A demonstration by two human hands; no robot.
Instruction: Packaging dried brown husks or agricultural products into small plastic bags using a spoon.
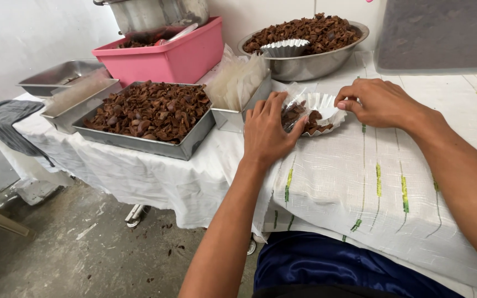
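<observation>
A small fluted foil cup point(322, 107) holding brown dried pieces lies on the white cloth-covered table point(360, 182), partly inside a clear plastic bag point(295, 95). My left hand point(269, 129) rests on the bag and the cup's left side, fingers spread over them. My right hand point(375, 102) pinches the cup's right rim with curled fingers. Both forearms reach in from the bottom of the view.
A steel tray point(186, 146) heaped with brown pieces sits left of my hands. Beside it stand a steel box of clear bags point(237, 83), a pink tub point(183, 60), a round steel bowl point(310, 67) of pieces with a foil cup on top, and empty trays point(56, 77) at far left.
</observation>
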